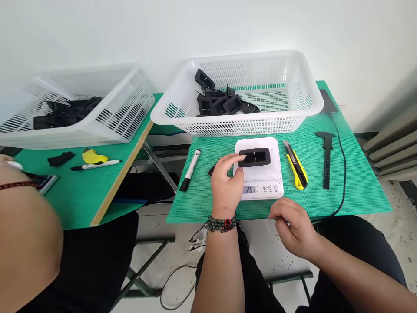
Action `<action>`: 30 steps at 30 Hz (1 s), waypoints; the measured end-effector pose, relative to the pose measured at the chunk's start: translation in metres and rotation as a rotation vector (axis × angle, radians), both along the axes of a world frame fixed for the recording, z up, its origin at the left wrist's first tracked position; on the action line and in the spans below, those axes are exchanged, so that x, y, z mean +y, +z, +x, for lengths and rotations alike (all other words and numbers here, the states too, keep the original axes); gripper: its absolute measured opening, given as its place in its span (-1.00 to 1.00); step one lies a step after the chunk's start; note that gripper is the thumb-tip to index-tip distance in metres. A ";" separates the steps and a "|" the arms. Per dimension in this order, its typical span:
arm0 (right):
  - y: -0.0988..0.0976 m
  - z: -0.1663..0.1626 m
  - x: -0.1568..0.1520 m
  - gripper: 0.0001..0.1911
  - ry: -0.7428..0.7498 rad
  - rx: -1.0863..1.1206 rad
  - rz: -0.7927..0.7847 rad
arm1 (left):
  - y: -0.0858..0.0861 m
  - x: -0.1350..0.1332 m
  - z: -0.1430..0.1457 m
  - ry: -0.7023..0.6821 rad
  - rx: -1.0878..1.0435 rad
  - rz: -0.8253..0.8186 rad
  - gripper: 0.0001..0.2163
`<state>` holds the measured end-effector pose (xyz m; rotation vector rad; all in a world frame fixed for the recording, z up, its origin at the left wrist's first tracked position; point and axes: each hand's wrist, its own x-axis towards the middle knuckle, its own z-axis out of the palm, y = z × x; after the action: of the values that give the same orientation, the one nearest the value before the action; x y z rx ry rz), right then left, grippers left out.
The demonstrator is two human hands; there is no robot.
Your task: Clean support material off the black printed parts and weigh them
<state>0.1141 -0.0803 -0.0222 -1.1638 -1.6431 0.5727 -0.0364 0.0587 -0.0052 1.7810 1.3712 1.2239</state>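
Note:
A black rectangular frame-like part [262,156] lies flat on the white digital scale [259,173], whose display reads 25.1. My left hand [227,182] is over the scale's left side. Its index fingertip touches the left end of the part, and the thumb is spread apart from it below. Another small dark piece [212,168] is partly hidden behind this hand. My right hand [295,226] rests by the front table edge with its fingers curled closed. Whether anything is in those fingers cannot be made out.
A white basket [237,122] with several black parts stands behind the scale. A marker [190,170] lies left; a yellow utility knife [296,166], black caliper [326,160] and cable [344,174] lie right. At the neighbouring table [78,187], a co-worker's arm [26,243] reaches in.

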 end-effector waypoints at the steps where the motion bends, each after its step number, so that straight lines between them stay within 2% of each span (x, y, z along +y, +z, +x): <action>1: 0.000 0.000 0.000 -0.69 0.004 -0.004 0.001 | 0.000 0.000 0.000 0.000 0.003 0.004 -0.69; 11: 0.002 0.009 0.006 -0.69 -0.104 0.020 0.009 | 0.002 0.000 0.001 0.033 0.079 0.085 -0.88; 18: 0.004 0.009 0.008 -0.70 -0.154 0.003 0.042 | 0.001 0.000 0.002 0.021 -0.037 0.048 -0.90; 21: 0.008 0.019 0.013 -0.71 -0.207 -0.035 0.064 | 0.000 0.000 0.002 0.030 -0.093 0.031 -0.88; 24: 0.012 0.045 0.023 -0.79 -0.363 -0.135 0.047 | -0.001 -0.001 0.002 0.048 -0.181 0.018 -0.84; 26: 0.015 0.069 0.030 -0.87 -0.536 -0.216 -0.047 | -0.001 -0.001 0.001 0.058 -0.276 0.009 -0.81; 28: 0.016 0.091 0.036 -0.75 -0.672 -0.282 -0.189 | 0.000 -0.001 0.001 0.075 -0.407 -0.010 -0.77; 30: 0.015 0.108 0.040 -0.62 -0.743 -0.402 -0.312 | 0.001 0.000 -0.001 0.078 -0.581 -0.047 -0.73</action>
<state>0.2226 -0.0405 -0.0070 -2.0886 -1.3081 0.1111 -0.0370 0.0582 -0.0039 1.2042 1.1164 1.5756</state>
